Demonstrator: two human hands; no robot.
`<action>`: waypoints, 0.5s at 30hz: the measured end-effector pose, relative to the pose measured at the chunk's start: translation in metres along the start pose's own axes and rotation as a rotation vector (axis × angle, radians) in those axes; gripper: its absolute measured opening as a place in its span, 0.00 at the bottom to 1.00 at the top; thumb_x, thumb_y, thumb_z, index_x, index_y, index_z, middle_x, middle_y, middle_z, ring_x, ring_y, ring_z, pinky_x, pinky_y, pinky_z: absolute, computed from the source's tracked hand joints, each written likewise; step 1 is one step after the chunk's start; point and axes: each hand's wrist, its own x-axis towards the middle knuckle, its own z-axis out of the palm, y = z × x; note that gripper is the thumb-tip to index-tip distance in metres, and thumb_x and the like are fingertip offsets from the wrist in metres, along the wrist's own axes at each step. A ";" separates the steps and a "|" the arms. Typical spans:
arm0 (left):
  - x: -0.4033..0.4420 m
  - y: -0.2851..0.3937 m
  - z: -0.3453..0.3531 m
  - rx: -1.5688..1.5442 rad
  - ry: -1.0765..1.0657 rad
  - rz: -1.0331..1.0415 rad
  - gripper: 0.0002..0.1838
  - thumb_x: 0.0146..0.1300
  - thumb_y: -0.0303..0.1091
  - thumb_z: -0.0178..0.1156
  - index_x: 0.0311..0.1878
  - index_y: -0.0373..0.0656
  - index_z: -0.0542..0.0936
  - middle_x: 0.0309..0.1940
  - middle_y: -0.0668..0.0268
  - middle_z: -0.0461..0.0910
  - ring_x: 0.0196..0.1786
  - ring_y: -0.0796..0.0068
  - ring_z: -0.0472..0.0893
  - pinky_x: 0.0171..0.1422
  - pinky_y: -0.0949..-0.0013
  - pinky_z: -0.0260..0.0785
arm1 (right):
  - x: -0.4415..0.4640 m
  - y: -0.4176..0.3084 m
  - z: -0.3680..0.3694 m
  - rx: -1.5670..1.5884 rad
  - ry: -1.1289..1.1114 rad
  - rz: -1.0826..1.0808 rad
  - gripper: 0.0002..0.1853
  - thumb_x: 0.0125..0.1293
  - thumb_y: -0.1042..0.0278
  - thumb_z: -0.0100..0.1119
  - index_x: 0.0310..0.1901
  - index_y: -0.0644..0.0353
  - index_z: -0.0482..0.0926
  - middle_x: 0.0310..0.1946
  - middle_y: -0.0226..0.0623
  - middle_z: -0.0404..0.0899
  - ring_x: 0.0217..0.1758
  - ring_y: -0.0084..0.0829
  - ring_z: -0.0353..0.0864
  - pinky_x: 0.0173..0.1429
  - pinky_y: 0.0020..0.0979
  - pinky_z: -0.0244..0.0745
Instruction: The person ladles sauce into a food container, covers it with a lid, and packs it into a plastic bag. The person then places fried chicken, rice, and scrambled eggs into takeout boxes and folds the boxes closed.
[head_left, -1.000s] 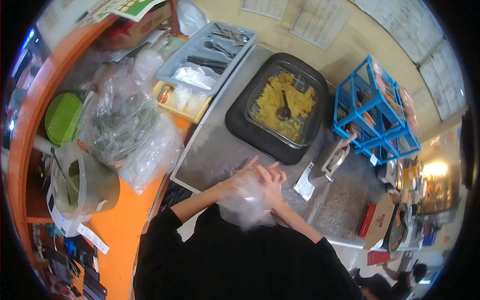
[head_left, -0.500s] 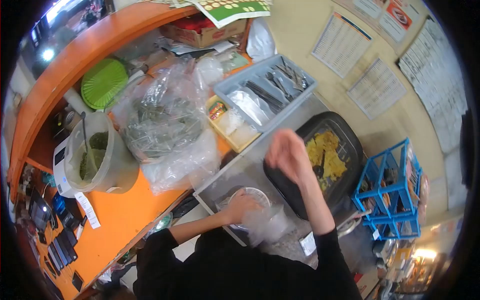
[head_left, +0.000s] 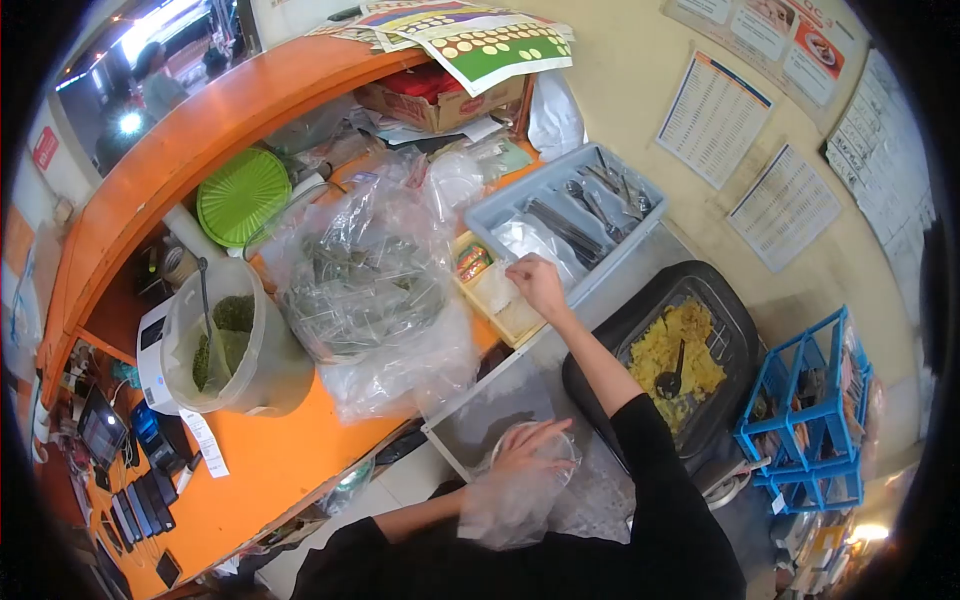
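Observation:
My left hand [head_left: 530, 452] lies with fingers stretched across the top of a round, pale bowl [head_left: 567, 452]. Thin clear plastic [head_left: 508, 508] hangs in folds below that hand and partly covers it; whether the palm grips any of it is hidden. My right hand [head_left: 538, 285] is over a small wooden tray [head_left: 515, 325], its fingertips pinched together beside some white, translucent material [head_left: 495, 290]. What sits between those fingertips is too small to make out. A red-and-yellow packet [head_left: 472, 262] lies in the same tray.
Behind the wooden tray stands a grey cutlery tray [head_left: 640, 215]. A black pan [head_left: 595, 375] of yellow food with a dark spoon is right of my forearm, near blue baskets [head_left: 800, 400]. Leftward are a bag of greens [head_left: 365, 280] and a plastic bucket [head_left: 280, 365].
My right hand has moved from above the black pan to the wooden tray, and its fingers have come together. My left hand stays at the bowl, fingers now more stretched. The view has shifted.

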 end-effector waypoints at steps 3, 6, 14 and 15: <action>-0.010 -0.008 0.009 -0.061 -0.259 0.046 0.20 0.50 0.36 0.58 0.50 0.50 0.75 0.50 0.62 0.71 0.55 0.66 0.70 0.61 0.60 0.56 | -0.002 -0.004 -0.012 0.128 0.119 0.112 0.06 0.53 0.71 0.61 0.31 0.63 0.82 0.33 0.37 0.80 0.30 0.30 0.79 0.35 0.28 0.73; -0.025 -0.024 0.035 -0.355 -0.138 -0.077 0.20 0.49 0.36 0.59 0.48 0.46 0.75 0.46 0.61 0.74 0.51 0.63 0.72 0.59 0.58 0.58 | -0.010 -0.020 -0.031 0.673 0.223 0.298 0.07 0.57 0.71 0.60 0.34 0.65 0.80 0.36 0.38 0.80 0.34 0.28 0.80 0.38 0.26 0.73; -0.021 -0.032 0.062 -0.312 0.082 -0.034 0.21 0.42 0.40 0.63 0.42 0.45 0.78 0.36 0.60 0.79 0.43 0.58 0.75 0.49 0.54 0.62 | -0.144 -0.151 -0.163 1.300 0.346 0.165 0.09 0.59 0.73 0.58 0.41 0.67 0.76 0.33 0.45 0.79 0.35 0.31 0.80 0.37 0.26 0.75; -0.013 -0.024 0.053 -0.269 0.003 -0.050 0.20 0.43 0.41 0.63 0.42 0.45 0.78 0.36 0.59 0.79 0.43 0.57 0.75 0.50 0.54 0.62 | -0.160 -0.162 -0.177 1.288 0.366 0.108 0.09 0.59 0.72 0.59 0.40 0.67 0.77 0.31 0.45 0.78 0.33 0.31 0.79 0.35 0.27 0.75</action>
